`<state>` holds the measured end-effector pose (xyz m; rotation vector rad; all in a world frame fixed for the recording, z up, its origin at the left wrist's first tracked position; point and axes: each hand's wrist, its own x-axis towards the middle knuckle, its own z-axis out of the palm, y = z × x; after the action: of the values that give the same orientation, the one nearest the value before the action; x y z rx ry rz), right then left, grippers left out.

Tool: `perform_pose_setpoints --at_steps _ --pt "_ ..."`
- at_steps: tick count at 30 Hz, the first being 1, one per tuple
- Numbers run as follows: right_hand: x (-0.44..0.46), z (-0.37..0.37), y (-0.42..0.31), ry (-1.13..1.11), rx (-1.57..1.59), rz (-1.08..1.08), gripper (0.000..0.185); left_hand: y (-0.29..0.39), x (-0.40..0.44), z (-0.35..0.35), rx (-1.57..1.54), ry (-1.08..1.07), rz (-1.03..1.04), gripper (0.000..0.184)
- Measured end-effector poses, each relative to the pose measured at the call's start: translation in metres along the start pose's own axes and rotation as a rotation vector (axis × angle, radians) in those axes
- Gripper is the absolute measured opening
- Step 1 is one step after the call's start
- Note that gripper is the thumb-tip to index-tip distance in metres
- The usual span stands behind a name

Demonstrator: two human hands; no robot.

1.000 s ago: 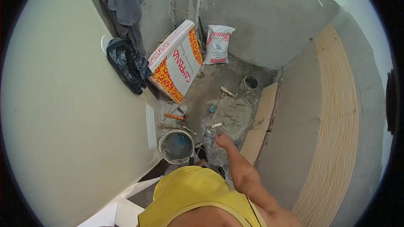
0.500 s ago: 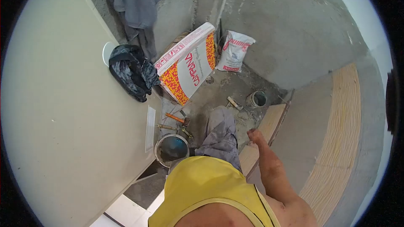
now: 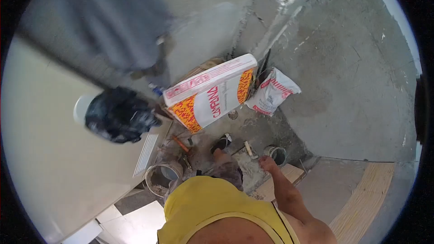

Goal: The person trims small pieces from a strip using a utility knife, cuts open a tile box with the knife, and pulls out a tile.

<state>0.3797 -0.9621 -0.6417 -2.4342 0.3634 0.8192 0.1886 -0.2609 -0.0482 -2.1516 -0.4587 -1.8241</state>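
My right hand (image 3: pixel 266 163) is low over the floor, its fingers curled; what they hold, if anything, is too small to make out. Just left of it lies a tool with a pale handle (image 3: pixel 249 149). A small bucket (image 3: pixel 276 154) with a dirty rim stands close by on the right. Grey mortar (image 3: pixel 248 168) is spread on the floor beneath and beside the tool. My left hand is not visible.
A Campana box (image 3: pixel 217 101) leans near a white and red sack (image 3: pixel 273 92). An orange-handled hammer (image 3: pixel 181 143) lies beyond a larger bucket (image 3: pixel 158 178). A black bag (image 3: pixel 120 115) hangs at a pale door (image 3: pixel 58 153). Patterned tiles (image 3: pixel 364 199) are on the right.
The view has swung and tilted, with the door edge and hanging cloth now nearer. One leg has stepped forward. My right hand is now beside the small bucket.
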Motion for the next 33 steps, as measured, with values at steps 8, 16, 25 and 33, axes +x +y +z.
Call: perform_pose_setpoints --at_steps 8,16,25,33 --pt "0.018 -0.123 0.041 -0.286 -0.165 -0.249 0.027 0.386 -0.092 0.249 -0.843 -1.679 0.36 0.043" --pt "-0.093 -0.175 0.012 -0.529 -0.263 -0.112 0.034 0.401 -0.198 0.345 -0.541 -2.349 0.121 0.042" --pt "-0.051 -0.138 0.04 -0.284 0.212 0.209 0.037 0.524 -0.247 0.424 -0.67 -2.543 0.596 0.042" --pt "-0.07 -0.109 0.006 -0.125 0.497 0.442 0.04 0.621 -0.292 0.498 -0.469 -2.969 0.867 0.047"
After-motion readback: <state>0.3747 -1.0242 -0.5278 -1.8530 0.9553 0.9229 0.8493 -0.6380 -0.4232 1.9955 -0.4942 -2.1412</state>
